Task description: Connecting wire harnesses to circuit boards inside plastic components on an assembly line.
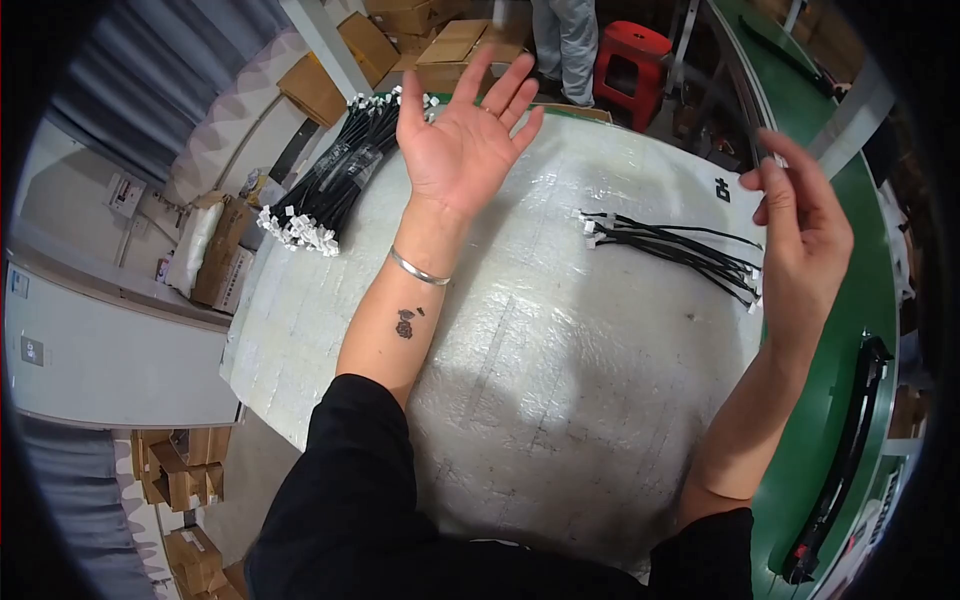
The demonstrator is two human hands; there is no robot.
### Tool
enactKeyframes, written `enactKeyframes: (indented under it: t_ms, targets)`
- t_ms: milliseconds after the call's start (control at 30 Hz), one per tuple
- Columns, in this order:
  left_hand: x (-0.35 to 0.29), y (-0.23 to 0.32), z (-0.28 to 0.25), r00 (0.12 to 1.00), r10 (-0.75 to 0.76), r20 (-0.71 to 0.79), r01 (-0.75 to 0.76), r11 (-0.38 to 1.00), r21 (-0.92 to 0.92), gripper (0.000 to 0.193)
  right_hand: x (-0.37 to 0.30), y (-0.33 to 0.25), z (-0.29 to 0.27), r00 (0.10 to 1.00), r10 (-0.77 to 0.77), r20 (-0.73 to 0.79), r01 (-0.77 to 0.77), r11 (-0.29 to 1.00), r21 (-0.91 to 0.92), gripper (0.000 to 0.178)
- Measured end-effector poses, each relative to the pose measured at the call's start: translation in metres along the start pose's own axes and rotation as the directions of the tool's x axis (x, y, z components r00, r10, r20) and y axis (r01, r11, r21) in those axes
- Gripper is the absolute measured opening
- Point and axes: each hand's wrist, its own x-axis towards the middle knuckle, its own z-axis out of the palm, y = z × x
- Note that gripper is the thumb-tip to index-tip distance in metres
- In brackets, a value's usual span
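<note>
My left hand [457, 137] is raised palm up over the far part of the table, its fingers spread and nothing in it. A taped bundle of black cables [345, 180] with white connectors lies just left of it. Off to the right, my right hand [805, 225] hovers at the table's right edge, fingers loosely bent and apart, with no object visible in it. Close to its wrist is a smaller loose group of black cables [680, 248], white connectors at both ends; the hand partly covers the view there.
Clear wrap covers the pale table [540, 400]. A green work surface [845, 400] along the right carries a long black strip-like part [845, 450]. Beyond the table are a red stool [635, 70], cardboard boxes [455, 45] and a person's legs [567, 45]. A white cabinet [110, 345] stands at left.
</note>
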Motion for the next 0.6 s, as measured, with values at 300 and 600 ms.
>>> enactKeyframes:
  t_ms: [300, 600]
  targets:
    - [-0.008, 0.003, 0.015, 0.998, 0.060, -0.017, -0.063, 0.963, -0.263, 0.085, -0.017, -0.016, 0.046, 0.984, 0.049, -0.172, 0.069, 0.783, 0.618, 0.027]
    - [0.002, 0.009, 0.003, 0.985, -0.057, -0.161, 0.017, 0.970, -0.243, 0.066, -0.047, -0.022, 0.089, 0.807, -0.121, 0.578, 0.186, 0.981, -0.055, 0.015]
